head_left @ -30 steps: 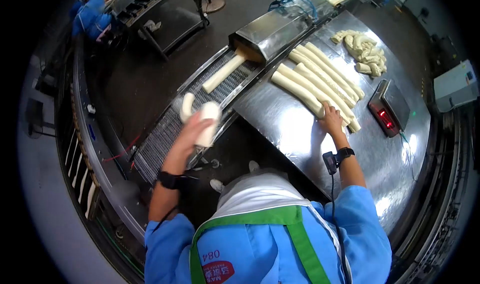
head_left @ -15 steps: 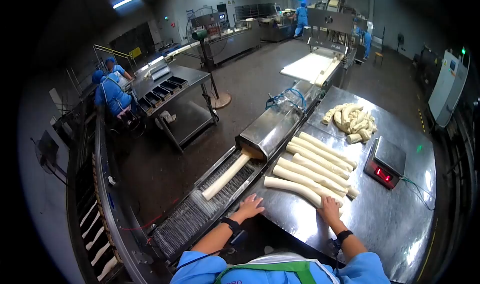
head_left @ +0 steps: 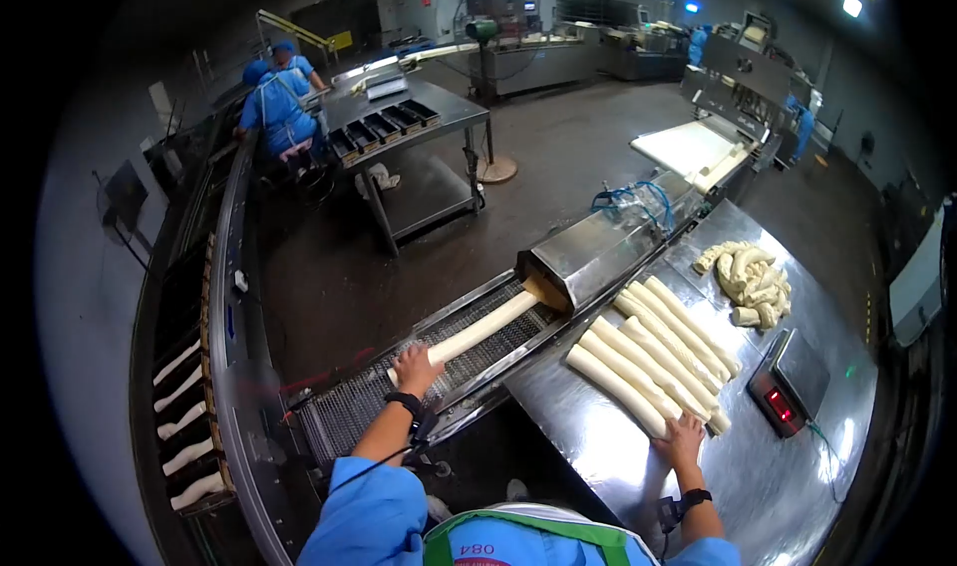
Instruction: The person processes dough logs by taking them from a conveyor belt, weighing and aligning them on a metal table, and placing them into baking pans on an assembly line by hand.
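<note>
On the mesh conveyor (head_left: 329, 436) lies a long pale dough roll (head_left: 483, 325), its far end under the metal hood. My left hand (head_left: 417, 370) is closed over the near end of this roll. To the right, several dough rolls (head_left: 638, 352) lie side by side on the steel table (head_left: 558, 417). My right hand (head_left: 684, 438) touches the near end of the closest rolls, fingers slightly spread over it rather than wrapped round. The undersides of its fingers are hidden.
A heap of dough pieces (head_left: 748, 282) and a digital scale (head_left: 788, 385) with red digits are on the table. The metal hood (head_left: 588, 257) spans the conveyor. Black trays (head_left: 384, 128) sit on another table; people in blue (head_left: 279, 113) work beside it.
My left hand has moved from the table edge to the dough roll on the conveyor and closed on it. My right hand stays at the table rolls' ends; the nearest roll now lies closer alongside the others.
</note>
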